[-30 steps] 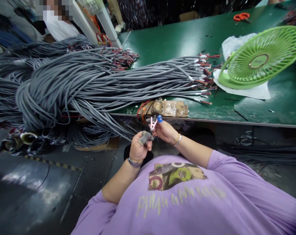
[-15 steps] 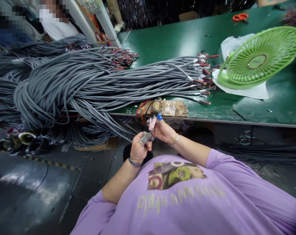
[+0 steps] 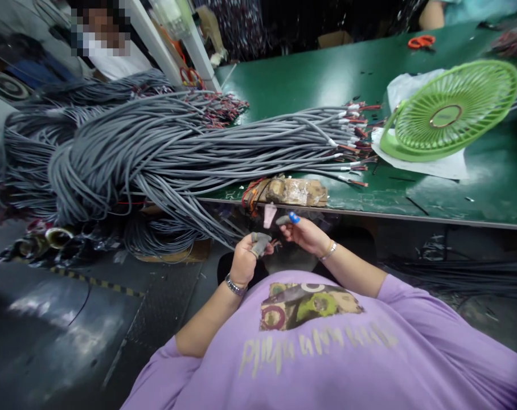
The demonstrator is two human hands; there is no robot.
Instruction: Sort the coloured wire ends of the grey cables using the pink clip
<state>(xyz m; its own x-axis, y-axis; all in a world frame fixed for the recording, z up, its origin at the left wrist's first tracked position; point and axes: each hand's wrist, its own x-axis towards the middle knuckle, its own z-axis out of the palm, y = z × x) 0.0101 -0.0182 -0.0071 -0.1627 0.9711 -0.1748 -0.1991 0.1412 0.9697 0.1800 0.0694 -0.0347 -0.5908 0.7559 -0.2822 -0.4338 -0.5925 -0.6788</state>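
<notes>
Pinching grey cable (image 3: 225, 230) near bench front edge (image 3: 369, 217), left hand (image 3: 245, 261) likely steadying exposed wires (image 3: 277, 243); right hand's (image 3: 306, 236) grip unclear.

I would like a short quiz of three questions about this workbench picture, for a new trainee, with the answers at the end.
1. Fill in: The small clip-like piece just beyond the left hand is ___ in colour.

2. Multiple choice: Which wears a bright blue cover?
A) The left hand
B) The right hand
C) Both hands

3. True or false: The green fan stands to the right of the big bundle of grey cables on the green table.

Key: 1. pale pink; 2. B; 3. true.
</notes>
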